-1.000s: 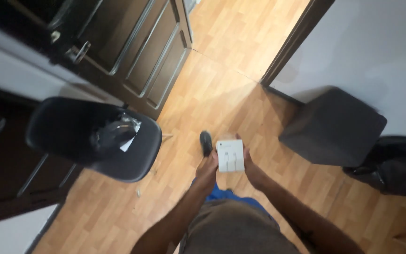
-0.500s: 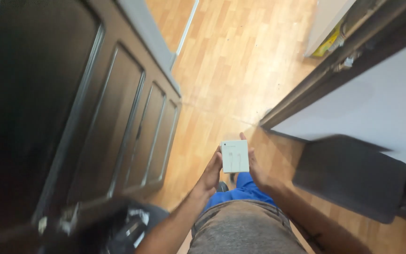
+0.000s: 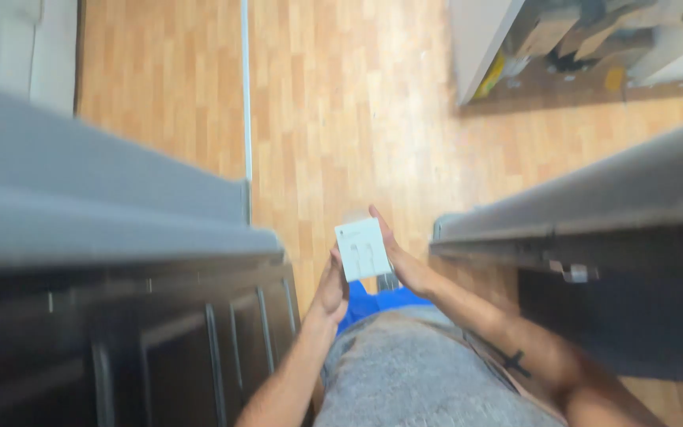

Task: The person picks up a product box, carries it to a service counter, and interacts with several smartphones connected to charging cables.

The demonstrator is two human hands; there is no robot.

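Hands, our left hand (image 3: 331,286) and right hand (image 3: 401,261), stay clasped on the small white box (image 3: 364,249) above the wooden floor (image 3: 341,119), while the dark cabinet (image 3: 160,348) at left has drawn nearer.

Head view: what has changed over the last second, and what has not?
The view swung forward: the black chair left the frame, and a doorway with wood floor lies ahead. Both hands, left and right, still hold the small white box.

items on the far shelf (image 3: 586,39) are blurred (motion smear), cut off by the top edge.
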